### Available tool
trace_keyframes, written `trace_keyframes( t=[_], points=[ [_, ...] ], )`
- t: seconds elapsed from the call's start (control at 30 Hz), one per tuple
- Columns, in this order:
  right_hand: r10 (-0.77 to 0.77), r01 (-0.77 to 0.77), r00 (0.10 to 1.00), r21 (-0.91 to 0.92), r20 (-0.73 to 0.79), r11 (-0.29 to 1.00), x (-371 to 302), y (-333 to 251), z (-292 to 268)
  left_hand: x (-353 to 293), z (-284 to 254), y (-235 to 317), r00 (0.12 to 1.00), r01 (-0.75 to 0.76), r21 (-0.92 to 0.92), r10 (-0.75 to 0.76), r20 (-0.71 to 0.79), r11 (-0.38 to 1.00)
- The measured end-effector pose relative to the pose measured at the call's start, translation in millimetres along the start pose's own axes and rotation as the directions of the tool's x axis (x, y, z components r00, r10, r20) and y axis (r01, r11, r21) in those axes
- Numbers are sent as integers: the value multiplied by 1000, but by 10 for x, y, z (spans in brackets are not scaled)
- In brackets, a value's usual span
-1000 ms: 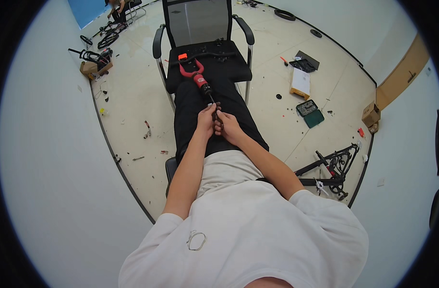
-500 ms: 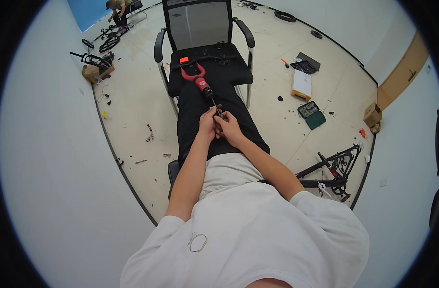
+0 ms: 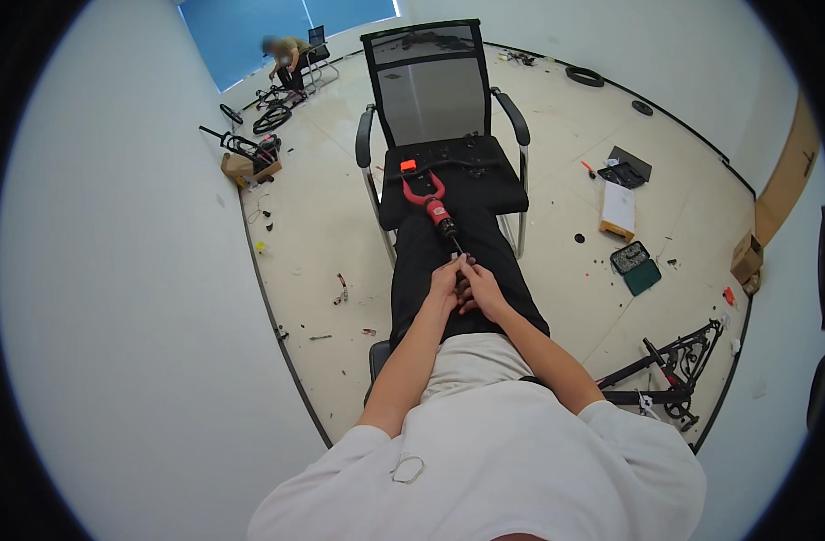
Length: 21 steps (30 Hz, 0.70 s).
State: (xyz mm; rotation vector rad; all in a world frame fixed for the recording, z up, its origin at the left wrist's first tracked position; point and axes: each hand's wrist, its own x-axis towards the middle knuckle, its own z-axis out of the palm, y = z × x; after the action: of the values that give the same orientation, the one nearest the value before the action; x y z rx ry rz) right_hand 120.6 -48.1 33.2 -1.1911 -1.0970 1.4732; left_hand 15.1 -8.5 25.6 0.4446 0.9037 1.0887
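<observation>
A red and black part [image 3: 438, 213] with a U-shaped red fork end lies lengthwise over my lap and the front of the chair seat. From its lower end a thin metal rod [image 3: 459, 245] runs toward me. My left hand [image 3: 443, 281] and my right hand [image 3: 483, 290] meet over my thighs, fingers pinched together at the near end of that rod. Whether a further small piece sits between the fingers is hidden. Beyond the fork, a black bar [image 3: 466, 165], an orange-red block [image 3: 408, 166] and small black parts lie on the seat.
A black mesh-back armchair [image 3: 493, 194] faces me. On the right floor are a black bicycle frame [image 3: 669, 374], an open green case [image 3: 642, 278] and a white box [image 3: 618, 209]. Far left, a person [image 3: 288, 61] bends over bicycle parts; a cardboard box [image 3: 241, 168] stands nearer.
The view has shifted, so everything appears lower and farther right, with more of the chair back showing. Both hands stay together at the rod's near end; the fingers have shifted slightly.
</observation>
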Motion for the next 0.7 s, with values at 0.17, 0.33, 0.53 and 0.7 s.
trace_keyframes(
  t=[0.17,0.33,0.53,0.7],
  points=[
    [-607,437,794,-693,-2,574,-35,-81,68,175,-141,-101,992,-112,-90,117,47,990],
    [-616,387,768,-894,176,227,-15,-100,-22,183,-166,-152,989,-130,-66,135,64,989],
    [-640,375,737,-919,216,121,84,-81,-52,240,-205,-151,984,-109,-135,125,124,985],
    [-590,364,795,-887,138,284,-2,-121,-78,324,-252,-189,982,-69,-144,92,163,987]
  ],
)
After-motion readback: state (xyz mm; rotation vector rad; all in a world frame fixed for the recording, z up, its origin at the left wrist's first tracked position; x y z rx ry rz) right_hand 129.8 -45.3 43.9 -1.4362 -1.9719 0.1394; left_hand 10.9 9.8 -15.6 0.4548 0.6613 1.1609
